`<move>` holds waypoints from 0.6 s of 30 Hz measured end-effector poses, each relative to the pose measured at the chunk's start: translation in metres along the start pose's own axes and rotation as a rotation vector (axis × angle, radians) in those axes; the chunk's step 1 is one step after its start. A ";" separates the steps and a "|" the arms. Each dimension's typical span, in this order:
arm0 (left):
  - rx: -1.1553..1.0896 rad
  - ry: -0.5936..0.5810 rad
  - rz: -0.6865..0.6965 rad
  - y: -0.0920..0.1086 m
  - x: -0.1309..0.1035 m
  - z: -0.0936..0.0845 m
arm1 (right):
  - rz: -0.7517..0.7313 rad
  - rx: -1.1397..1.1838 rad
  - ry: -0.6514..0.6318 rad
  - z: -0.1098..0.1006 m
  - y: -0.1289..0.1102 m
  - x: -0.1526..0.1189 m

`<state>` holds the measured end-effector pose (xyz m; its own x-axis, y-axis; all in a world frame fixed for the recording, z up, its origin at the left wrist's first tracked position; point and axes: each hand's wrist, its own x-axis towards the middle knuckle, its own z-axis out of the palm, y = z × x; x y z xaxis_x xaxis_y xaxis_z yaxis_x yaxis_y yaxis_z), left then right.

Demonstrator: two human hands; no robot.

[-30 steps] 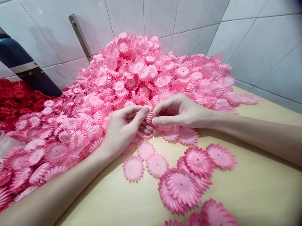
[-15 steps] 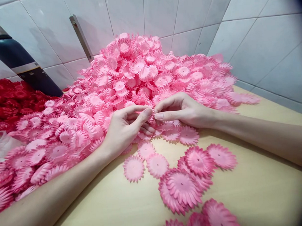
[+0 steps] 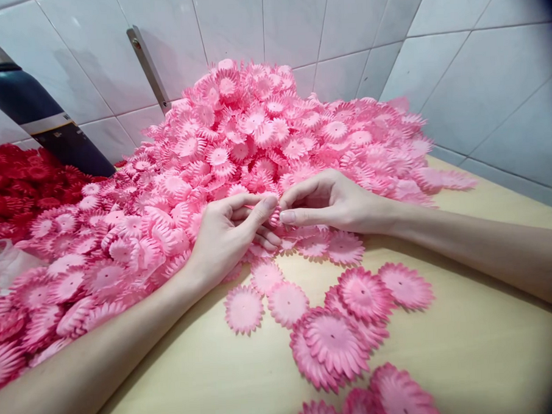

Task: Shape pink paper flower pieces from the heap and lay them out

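My left hand [image 3: 238, 227] and my right hand [image 3: 333, 201] meet fingertip to fingertip at the front of a big heap of pink petal discs [image 3: 254, 122]. Between the tips shows a small bit of a pink petal disc [image 3: 275, 218], mostly hidden by the fingers. Left thumb and forefinger pinch it, while the other left fingers curl beneath. On its other side, the right thumb and forefinger are closed in a pinch. Just below the hands, pale pink petal discs [image 3: 288, 303] with scalloped edges lie flat on the table [image 3: 209, 362].
Darker-edged pink discs [image 3: 334, 339] overlap in the right foreground. At the left are a red petal heap [image 3: 23, 187], a leaning dark blue bottle [image 3: 47, 113] and a clear plastic bag [image 3: 6, 267]. A tiled wall [image 3: 231, 26] with a metal strip [image 3: 148, 69] stands behind.
Both hands stay nearly in place. The right fingertips have shifted very slightly left, towards the left hand, and the pink disc edge between them shows a little more.
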<state>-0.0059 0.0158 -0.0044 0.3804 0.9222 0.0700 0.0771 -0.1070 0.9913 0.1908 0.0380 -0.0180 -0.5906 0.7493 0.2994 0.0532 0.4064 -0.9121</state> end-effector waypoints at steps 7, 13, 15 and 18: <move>0.021 0.011 -0.020 0.000 -0.001 0.000 | 0.001 -0.004 -0.019 0.002 -0.002 0.000; -0.003 0.010 0.010 0.000 0.000 0.000 | 0.053 0.014 -0.005 0.002 -0.001 0.001; -0.023 0.024 0.020 0.000 0.001 0.001 | 0.066 0.042 0.000 0.001 -0.001 0.002; -0.052 0.046 0.012 0.000 0.000 0.002 | 0.079 0.090 -0.012 0.000 -0.003 0.002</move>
<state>-0.0042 0.0155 -0.0047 0.3383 0.9371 0.0858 0.0245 -0.0999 0.9947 0.1893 0.0380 -0.0152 -0.5970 0.7708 0.2226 0.0275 0.2970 -0.9545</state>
